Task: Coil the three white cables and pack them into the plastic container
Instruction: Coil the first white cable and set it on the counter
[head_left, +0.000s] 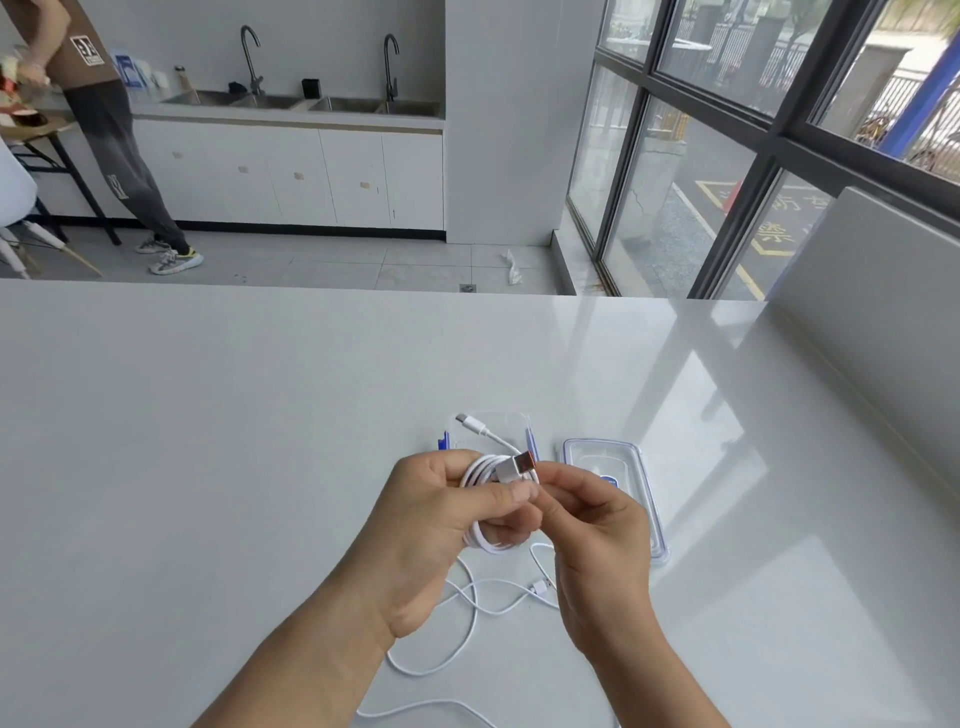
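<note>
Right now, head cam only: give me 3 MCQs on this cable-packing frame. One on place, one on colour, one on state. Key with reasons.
1. Where does the lid lie?
A. right of the plastic container
B. on the container
C. on the floor

2. What colour are the container's clips?
A. red
B. blue
C. green

3. What state is the cable in the left hand in?
A. straight
B. knotted to the lid
C. coiled in loops

Key:
1 A, the lid rests flat on the table beside the container.
2 B, blue clips show on both its sides.
3 C, the coiled cable loops round the fingers while the right hand pinches its plug.
</note>
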